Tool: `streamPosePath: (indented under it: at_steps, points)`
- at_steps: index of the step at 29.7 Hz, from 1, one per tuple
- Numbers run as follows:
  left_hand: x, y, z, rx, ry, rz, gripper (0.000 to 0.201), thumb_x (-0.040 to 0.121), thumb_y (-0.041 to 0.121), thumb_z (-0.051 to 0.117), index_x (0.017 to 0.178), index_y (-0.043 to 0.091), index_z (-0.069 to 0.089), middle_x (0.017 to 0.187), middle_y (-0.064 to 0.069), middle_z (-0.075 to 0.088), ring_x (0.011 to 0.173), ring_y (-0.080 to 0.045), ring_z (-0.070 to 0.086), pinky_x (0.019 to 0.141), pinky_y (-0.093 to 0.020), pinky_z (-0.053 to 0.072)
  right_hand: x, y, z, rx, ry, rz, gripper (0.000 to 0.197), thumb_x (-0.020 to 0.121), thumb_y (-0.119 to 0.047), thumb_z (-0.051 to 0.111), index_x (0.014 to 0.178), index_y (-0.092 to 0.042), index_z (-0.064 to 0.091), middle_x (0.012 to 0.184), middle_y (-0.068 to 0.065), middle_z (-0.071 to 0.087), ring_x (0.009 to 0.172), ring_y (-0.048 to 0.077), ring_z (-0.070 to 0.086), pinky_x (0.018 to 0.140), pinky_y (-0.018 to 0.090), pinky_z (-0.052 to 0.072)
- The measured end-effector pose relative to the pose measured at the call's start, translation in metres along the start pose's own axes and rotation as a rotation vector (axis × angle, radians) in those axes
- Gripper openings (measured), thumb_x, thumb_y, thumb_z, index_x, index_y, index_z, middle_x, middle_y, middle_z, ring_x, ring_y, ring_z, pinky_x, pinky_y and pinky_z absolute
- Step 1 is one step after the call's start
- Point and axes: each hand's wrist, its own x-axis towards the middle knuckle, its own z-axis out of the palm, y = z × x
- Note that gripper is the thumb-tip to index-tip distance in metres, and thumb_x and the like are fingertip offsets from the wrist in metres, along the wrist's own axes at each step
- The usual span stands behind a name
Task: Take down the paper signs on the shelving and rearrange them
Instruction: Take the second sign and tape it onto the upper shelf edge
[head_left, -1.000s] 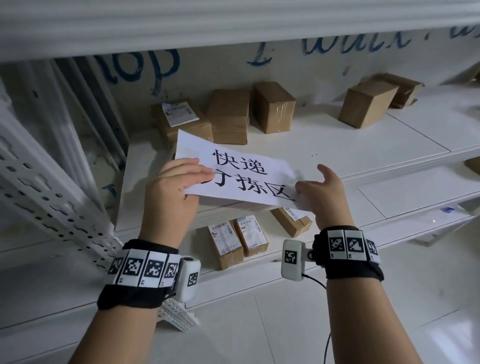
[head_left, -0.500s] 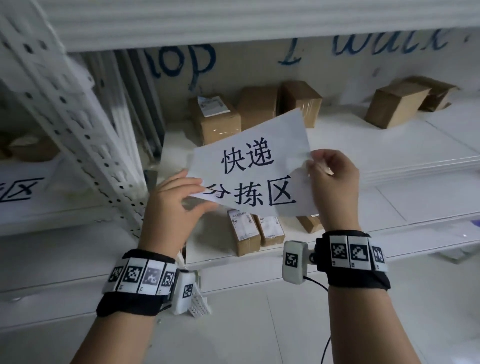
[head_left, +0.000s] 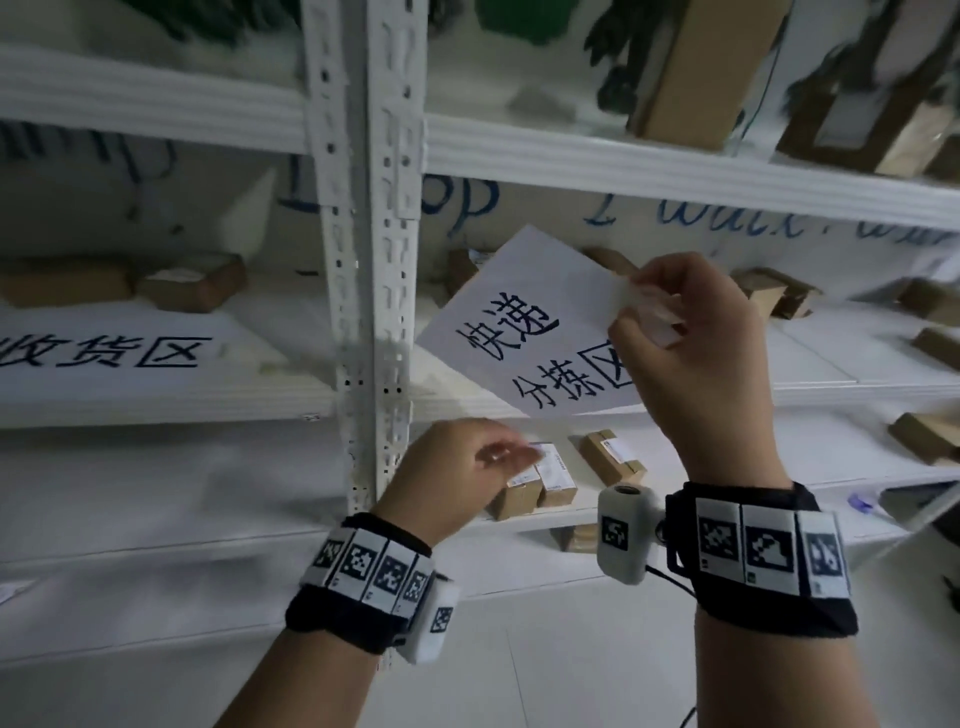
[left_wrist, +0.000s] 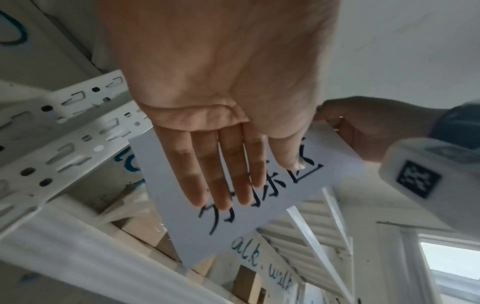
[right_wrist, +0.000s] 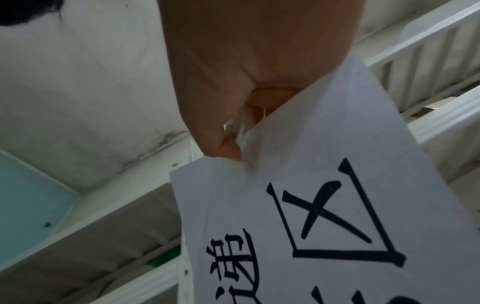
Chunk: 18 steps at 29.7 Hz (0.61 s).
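A white paper sign with black Chinese characters hangs tilted in front of the middle shelf. My right hand pinches its right edge, where a strip of clear tape sticks out; the right wrist view shows the same pinch by the right hand on the sign. Below the sign's lower corner and apart from it is my left hand. In the left wrist view the left hand has straight fingers and holds nothing, with the sign beyond it. A second sign lies on the left bay's shelf.
A white perforated upright post divides the two bays, just left of the held sign. Small cardboard boxes sit on the lower shelf, others on the left shelf, and a tall box on the top shelf.
My left hand has let go of the sign and dropped below it. The right hand alone has lifted the sign, which now tilts. The view has swung left and up.
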Motion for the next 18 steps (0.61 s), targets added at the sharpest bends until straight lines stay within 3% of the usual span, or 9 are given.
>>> streamPosePath:
  at_steps: [2, 4, 6, 8, 10, 12, 14, 18]
  points:
    - [-0.015, 0.009, -0.002, -0.024, -0.019, 0.027, 0.047, 0.093, 0.07, 0.059, 0.107, 0.03, 0.079, 0.092, 0.02, 0.077, 0.085, 0.006, 0.069, 0.085, -0.031, 0.059, -0.006, -0.028, -0.002, 0.029, 0.003, -0.058, 0.026, 0.087, -0.006, 0.07, 0.105, -0.023, 0.065, 0.1, -0.023, 0.068, 0.101, -0.011, 0.065, 0.088, 0.009, 0.05]
    - [-0.027, 0.016, -0.004, -0.008, -0.042, -0.015, 0.059, 0.095, 0.076, 0.048, 0.107, 0.027, 0.078, 0.093, 0.014, 0.078, 0.087, 0.001, 0.07, 0.087, -0.031, 0.058, -0.012, -0.052, -0.001, 0.074, 0.026, -0.111, 0.025, 0.087, -0.002, 0.069, 0.105, -0.018, 0.066, 0.099, -0.02, 0.068, 0.098, -0.011, 0.064, 0.089, 0.01, 0.05]
    - [-0.034, 0.019, -0.004, -0.063, -0.082, -0.05, 0.07, 0.094, 0.081, 0.038, 0.104, 0.023, 0.076, 0.094, 0.006, 0.079, 0.089, -0.008, 0.074, 0.092, -0.038, 0.058, -0.017, -0.073, 0.002, 0.139, 0.048, -0.15, 0.022, 0.087, 0.002, 0.069, 0.104, -0.012, 0.066, 0.096, -0.01, 0.068, 0.093, -0.003, 0.065, 0.086, 0.014, 0.05]
    - [-0.04, 0.02, -0.004, -0.175, -0.064, -0.033, 0.08, 0.09, 0.087, 0.03, 0.105, 0.021, 0.074, 0.092, 0.0, 0.079, 0.084, -0.012, 0.075, 0.088, -0.044, 0.059, -0.021, -0.087, 0.007, 0.209, 0.065, -0.162, 0.021, 0.086, 0.004, 0.069, 0.102, -0.009, 0.065, 0.095, -0.002, 0.068, 0.09, 0.008, 0.065, 0.082, 0.02, 0.051]
    - [-0.042, 0.019, -0.009, -0.269, -0.005, -0.025, 0.087, 0.088, 0.089, 0.021, 0.114, 0.023, 0.071, 0.103, 0.004, 0.078, 0.088, -0.006, 0.075, 0.089, -0.045, 0.06, -0.024, -0.097, 0.014, 0.266, 0.083, -0.145, 0.022, 0.087, 0.004, 0.07, 0.102, -0.011, 0.064, 0.096, 0.003, 0.069, 0.09, 0.018, 0.068, 0.08, 0.03, 0.055]
    - [-0.041, 0.019, -0.017, -0.342, 0.079, -0.045, 0.08, 0.094, 0.083, 0.019, 0.116, 0.024, 0.069, 0.11, 0.008, 0.076, 0.094, -0.003, 0.074, 0.092, -0.045, 0.061, -0.024, -0.103, 0.022, 0.303, 0.104, -0.115, 0.023, 0.089, 0.002, 0.073, 0.102, -0.014, 0.064, 0.096, 0.002, 0.07, 0.087, 0.018, 0.068, 0.078, 0.033, 0.056]
    - [-0.039, 0.022, -0.03, -0.433, 0.175, -0.082, 0.072, 0.099, 0.077, 0.021, 0.109, 0.024, 0.068, 0.108, 0.008, 0.076, 0.094, -0.007, 0.075, 0.092, -0.045, 0.062, -0.023, -0.107, 0.032, 0.329, 0.126, -0.077, 0.024, 0.091, 0.0, 0.076, 0.103, -0.016, 0.064, 0.096, -0.003, 0.07, 0.085, 0.015, 0.069, 0.077, 0.034, 0.059]
    - [-0.033, 0.03, -0.064, -0.702, 0.316, -0.12, 0.072, 0.095, 0.071, 0.03, 0.109, 0.011, 0.067, 0.109, -0.001, 0.079, 0.096, -0.023, 0.077, 0.09, -0.048, 0.062, -0.015, -0.108, 0.047, 0.357, 0.163, 0.003, 0.021, 0.092, -0.003, 0.078, 0.106, -0.013, 0.067, 0.1, -0.003, 0.071, 0.088, 0.02, 0.072, 0.083, 0.046, 0.065]
